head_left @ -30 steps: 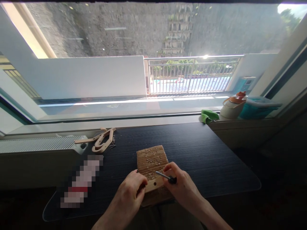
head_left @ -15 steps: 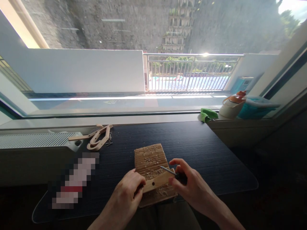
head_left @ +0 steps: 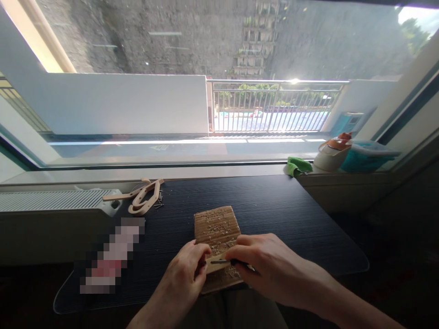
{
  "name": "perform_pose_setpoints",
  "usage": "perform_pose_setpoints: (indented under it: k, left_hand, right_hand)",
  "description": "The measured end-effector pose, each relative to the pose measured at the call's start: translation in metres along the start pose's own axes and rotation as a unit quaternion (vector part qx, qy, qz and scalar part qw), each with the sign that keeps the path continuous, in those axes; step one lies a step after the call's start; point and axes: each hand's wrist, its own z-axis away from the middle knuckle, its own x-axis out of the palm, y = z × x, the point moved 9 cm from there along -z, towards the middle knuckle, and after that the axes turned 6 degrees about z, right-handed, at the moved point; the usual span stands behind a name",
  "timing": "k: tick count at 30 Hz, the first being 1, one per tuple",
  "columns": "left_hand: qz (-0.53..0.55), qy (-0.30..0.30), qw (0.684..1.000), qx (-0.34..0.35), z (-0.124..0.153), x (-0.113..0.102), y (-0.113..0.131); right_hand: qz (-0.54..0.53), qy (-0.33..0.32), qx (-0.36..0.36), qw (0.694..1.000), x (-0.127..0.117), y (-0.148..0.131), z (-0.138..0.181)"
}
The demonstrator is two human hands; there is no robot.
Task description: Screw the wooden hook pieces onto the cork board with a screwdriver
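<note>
A piece of corrugated cardboard (head_left: 216,227) strewn with wood shavings lies on the dark table (head_left: 274,214). On its near end rests a small pale wooden piece (head_left: 215,267). My left hand (head_left: 187,269) is closed on the left end of that piece and pins it down. My right hand (head_left: 264,265) is closed on a thin tool (head_left: 221,262) with a dark handle and a metal shaft. The shaft lies nearly level, pointing left across the wooden piece toward my left fingers.
Curved wooden parts (head_left: 146,198) and small dark screws (head_left: 159,201) lie at the table's far left. A blurred-out object (head_left: 113,256) lies left of my hands. On the window sill stand a green cloth (head_left: 298,165), a white pot (head_left: 331,153) and a teal container (head_left: 365,157).
My right hand has swung the tool from pointing up-left over the cardboard down to nearly level across the wooden piece, closer to my left hand. My left hand has stayed on the piece.
</note>
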Motion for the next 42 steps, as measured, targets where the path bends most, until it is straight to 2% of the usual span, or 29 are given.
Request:
perform_pose_setpoints:
  k: [11, 17, 23, 29, 36, 42]
  left_hand:
    - [-0.012, 0.002, 1.0, 0.002, -0.001, 0.0, 0.001]
    - [-0.003, 0.021, 0.999, 0.024, -0.001, -0.003, 0.003]
    - [-0.007, 0.033, 0.999, 0.035, 0.0, -0.002, 0.002]
    - [0.004, 0.023, 0.999, 0.029, -0.002, -0.001, 0.0]
    - [0.018, 0.028, 0.999, 0.005, -0.002, -0.002, -0.004]
    - [0.046, 0.019, 0.999, -0.014, -0.004, -0.003, -0.004]
  right_hand:
    - [0.087, -0.006, -0.061, 0.994, 0.005, -0.017, -0.017]
    - [0.125, -0.061, -0.085, 0.987, 0.005, -0.026, -0.023]
    - [0.157, -0.072, -0.11, 0.979, 0.004, -0.034, -0.027]
    - [0.201, -0.096, -0.183, 0.958, 0.001, -0.053, -0.041]
    - [0.26, -0.167, -0.226, 0.924, 0.007, -0.071, -0.059]
    - [0.295, -0.167, -0.243, 0.909, 0.014, -0.072, -0.065]
